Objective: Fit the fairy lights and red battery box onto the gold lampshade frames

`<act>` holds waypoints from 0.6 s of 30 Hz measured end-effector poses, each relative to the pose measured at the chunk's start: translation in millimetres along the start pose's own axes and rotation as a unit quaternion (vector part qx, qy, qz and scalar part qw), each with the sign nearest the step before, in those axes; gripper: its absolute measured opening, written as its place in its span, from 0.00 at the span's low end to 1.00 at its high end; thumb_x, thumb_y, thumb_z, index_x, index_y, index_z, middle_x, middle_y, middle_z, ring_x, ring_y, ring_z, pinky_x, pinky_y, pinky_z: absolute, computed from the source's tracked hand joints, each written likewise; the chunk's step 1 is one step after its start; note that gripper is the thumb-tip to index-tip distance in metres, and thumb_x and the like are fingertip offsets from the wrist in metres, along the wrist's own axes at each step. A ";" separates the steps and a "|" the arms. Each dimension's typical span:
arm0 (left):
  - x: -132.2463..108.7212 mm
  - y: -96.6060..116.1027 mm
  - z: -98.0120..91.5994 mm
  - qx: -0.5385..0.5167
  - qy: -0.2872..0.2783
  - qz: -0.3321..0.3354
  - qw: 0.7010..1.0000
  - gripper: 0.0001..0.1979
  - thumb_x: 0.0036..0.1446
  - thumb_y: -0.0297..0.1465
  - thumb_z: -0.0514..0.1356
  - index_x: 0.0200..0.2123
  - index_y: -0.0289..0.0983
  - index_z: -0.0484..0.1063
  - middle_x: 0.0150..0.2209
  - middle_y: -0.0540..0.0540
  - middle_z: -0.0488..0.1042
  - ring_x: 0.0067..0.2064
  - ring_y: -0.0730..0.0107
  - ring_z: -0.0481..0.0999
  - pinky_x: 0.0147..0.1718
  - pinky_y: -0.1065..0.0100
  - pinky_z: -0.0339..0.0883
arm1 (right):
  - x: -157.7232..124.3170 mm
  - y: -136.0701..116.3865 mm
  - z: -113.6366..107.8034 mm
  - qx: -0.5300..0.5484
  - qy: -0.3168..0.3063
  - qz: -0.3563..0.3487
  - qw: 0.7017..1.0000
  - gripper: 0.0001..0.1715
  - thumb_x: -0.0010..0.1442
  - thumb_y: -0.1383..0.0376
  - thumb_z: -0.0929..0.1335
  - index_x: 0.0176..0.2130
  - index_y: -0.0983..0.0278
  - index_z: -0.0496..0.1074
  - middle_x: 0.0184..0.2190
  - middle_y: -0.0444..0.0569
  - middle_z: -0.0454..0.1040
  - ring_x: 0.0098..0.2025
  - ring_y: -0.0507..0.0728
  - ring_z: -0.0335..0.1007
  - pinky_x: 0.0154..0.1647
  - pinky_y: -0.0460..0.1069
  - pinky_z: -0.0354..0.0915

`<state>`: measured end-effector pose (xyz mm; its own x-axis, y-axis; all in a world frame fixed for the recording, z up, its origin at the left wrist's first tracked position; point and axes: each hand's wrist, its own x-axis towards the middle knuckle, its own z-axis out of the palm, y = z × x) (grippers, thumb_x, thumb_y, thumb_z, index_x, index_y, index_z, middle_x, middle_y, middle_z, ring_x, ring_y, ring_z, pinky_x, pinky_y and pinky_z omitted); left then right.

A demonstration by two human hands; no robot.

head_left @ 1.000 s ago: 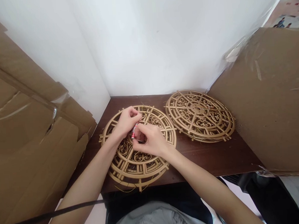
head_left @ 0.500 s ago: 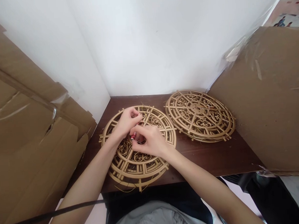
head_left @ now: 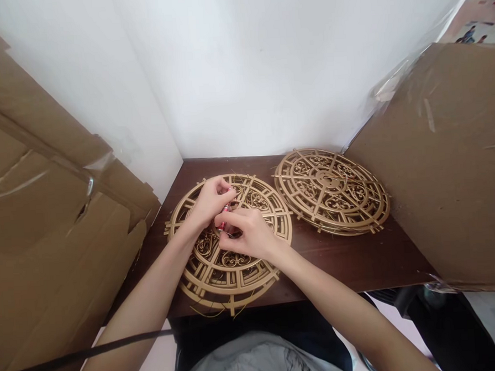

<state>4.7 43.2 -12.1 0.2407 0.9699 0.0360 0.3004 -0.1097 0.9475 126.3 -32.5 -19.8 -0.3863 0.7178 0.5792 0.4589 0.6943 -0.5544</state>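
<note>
Both my hands are over the middle of a round gold openwork piece (head_left: 236, 291), which lies on other such pieces on the table. My right hand (head_left: 250, 232) curls its thumb and fingers about a small red and silver cylinder (head_left: 222, 226), shaped like a battery. Just beyond and to the left, the fingertips of my left hand (head_left: 213, 198) are pinched together. A tiny pale bit shows at their tips, too small to name. My hands cover the centre of the gold piece.
A second stack of gold openwork discs (head_left: 331, 192) lies on the dark brown table (head_left: 326, 264) at the right. Cardboard panels (head_left: 457, 163) stand at both sides, and a white wall (head_left: 258, 68) rises behind. A dark strap (head_left: 82, 354) crosses the lower left.
The red and silver cylinder has shifted or turned slightly in my right fingers, and more of its far end shows. Both hands have stayed almost in place.
</note>
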 end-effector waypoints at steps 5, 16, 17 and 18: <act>-0.1 0.6 -0.9 0.003 0.003 0.001 1.000 0.06 0.46 0.29 0.59 0.26 0.37 0.62 0.22 0.53 0.68 0.20 0.79 0.65 0.20 0.74 0.59 | 0.2 1.5 -0.9 0.009 -0.008 0.004 1.000 0.10 0.49 0.72 0.64 0.33 0.64 0.70 0.22 0.42 0.70 0.25 0.50 0.65 0.29 0.44 0.63; -0.7 6.2 -2.7 -0.017 -0.010 -0.017 1.000 0.06 0.45 0.28 0.60 0.24 0.37 0.63 0.20 0.54 0.67 0.19 0.78 0.65 0.20 0.73 0.60 | 3.2 3.4 -7.3 0.043 -0.043 -0.025 0.998 0.08 0.55 0.71 0.64 0.37 0.64 0.68 0.26 0.42 0.72 0.29 0.50 0.69 0.37 0.45 0.67; -0.7 6.2 -2.7 -0.017 -0.010 -0.017 1.000 0.06 0.45 0.28 0.60 0.24 0.37 0.63 0.20 0.54 0.67 0.19 0.78 0.65 0.20 0.73 0.60 | 2.9 3.7 -7.4 0.044 -0.046 -0.026 0.998 0.08 0.56 0.71 0.64 0.38 0.64 0.68 0.26 0.42 0.72 0.29 0.50 0.69 0.37 0.46 0.67; -0.7 6.2 -2.8 -0.017 -0.011 -0.016 1.000 0.06 0.45 0.28 0.60 0.24 0.37 0.64 0.20 0.54 0.67 0.19 0.78 0.65 0.21 0.73 0.60 | 2.7 4.1 -7.4 0.044 -0.048 -0.027 0.997 0.08 0.56 0.71 0.64 0.38 0.64 0.68 0.26 0.42 0.73 0.30 0.50 0.70 0.37 0.46 0.67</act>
<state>3.8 42.4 -5.4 0.2516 0.9678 -0.0020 0.2762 -0.0698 0.9586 133.0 -28.1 -16.0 -0.4862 0.6776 0.5518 0.3650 0.7312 -0.5763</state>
